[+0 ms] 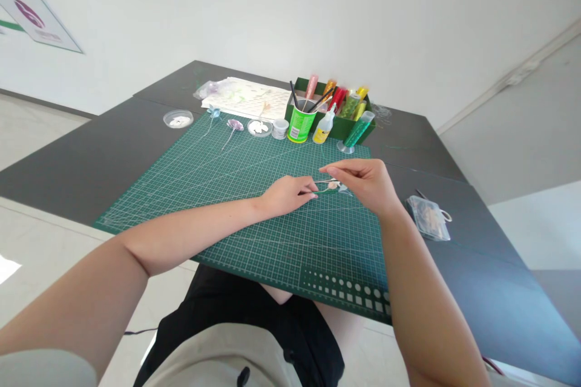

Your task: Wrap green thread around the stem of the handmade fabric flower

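Observation:
My left hand [290,195] is closed around thin stems, one of them wrapped in green. These lead right to a small pale artificial flower [334,185] with pinkish and bluish petals. At that flower my right hand [365,181] is closed in a pinch, thumb and forefinger close together. What lies between those fingertips is too small and partly hidden to tell. Both hands are just above the green cutting mat [254,248]. Farther back on the mat lie a purple flower [235,125] and a blue flower [213,112], each on a thin stem.
Behind the hands stand a green can [299,124] of tools, a glue bottle [324,127], a white jar [280,129] and a green box [340,128] of coloured tubes. White pieces fill shallow dishes [170,123]. A clear plastic case [429,217] sits at right.

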The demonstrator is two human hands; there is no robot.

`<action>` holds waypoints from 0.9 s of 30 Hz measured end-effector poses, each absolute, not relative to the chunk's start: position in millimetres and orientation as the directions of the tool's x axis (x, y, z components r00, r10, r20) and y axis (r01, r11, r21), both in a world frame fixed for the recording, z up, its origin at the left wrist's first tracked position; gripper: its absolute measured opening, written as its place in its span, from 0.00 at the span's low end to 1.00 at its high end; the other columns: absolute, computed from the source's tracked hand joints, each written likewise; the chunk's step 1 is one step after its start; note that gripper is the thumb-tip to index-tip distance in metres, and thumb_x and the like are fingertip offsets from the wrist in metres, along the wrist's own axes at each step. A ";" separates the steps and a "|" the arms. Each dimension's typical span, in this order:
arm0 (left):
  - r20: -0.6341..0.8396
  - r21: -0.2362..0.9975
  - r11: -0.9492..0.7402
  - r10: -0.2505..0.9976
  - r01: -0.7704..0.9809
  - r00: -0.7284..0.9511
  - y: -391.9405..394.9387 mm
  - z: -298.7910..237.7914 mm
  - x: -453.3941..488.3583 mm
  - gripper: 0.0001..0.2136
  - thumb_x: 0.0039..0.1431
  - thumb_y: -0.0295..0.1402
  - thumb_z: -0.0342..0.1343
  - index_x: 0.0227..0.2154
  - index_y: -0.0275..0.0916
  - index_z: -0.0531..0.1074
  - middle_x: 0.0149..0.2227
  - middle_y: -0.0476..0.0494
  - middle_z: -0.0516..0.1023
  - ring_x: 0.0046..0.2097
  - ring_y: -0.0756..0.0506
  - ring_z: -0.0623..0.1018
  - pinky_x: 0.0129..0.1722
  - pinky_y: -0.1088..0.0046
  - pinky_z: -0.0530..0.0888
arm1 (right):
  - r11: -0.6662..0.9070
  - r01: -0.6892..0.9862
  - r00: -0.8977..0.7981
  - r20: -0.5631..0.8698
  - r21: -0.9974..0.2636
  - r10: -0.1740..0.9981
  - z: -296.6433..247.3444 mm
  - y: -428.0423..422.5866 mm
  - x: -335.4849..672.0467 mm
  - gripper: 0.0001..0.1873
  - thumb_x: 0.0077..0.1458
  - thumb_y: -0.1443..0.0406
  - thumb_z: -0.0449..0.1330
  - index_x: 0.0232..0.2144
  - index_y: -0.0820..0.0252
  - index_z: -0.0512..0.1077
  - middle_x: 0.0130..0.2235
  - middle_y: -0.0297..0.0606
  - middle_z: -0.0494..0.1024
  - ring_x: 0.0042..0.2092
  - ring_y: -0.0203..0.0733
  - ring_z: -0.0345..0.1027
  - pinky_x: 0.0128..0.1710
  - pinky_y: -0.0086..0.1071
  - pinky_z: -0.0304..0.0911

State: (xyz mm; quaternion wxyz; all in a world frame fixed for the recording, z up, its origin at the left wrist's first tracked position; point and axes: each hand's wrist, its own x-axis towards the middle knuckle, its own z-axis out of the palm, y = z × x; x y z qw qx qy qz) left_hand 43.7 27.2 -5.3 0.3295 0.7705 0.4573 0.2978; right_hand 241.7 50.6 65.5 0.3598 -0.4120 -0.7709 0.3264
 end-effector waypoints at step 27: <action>0.175 0.533 -0.595 0.773 0.601 0.610 19.7 -3.4 44.7 0.02 0.67 0.34 0.58 0.39 0.44 0.75 0.31 0.53 0.82 0.31 0.46 0.79 0.29 0.73 0.64 | 0.356 0.499 -0.353 0.190 -0.790 0.916 32.9 80.0 253.2 0.16 0.55 0.54 0.64 0.35 0.58 0.86 0.34 0.42 0.85 0.35 0.46 0.75 0.33 0.36 0.65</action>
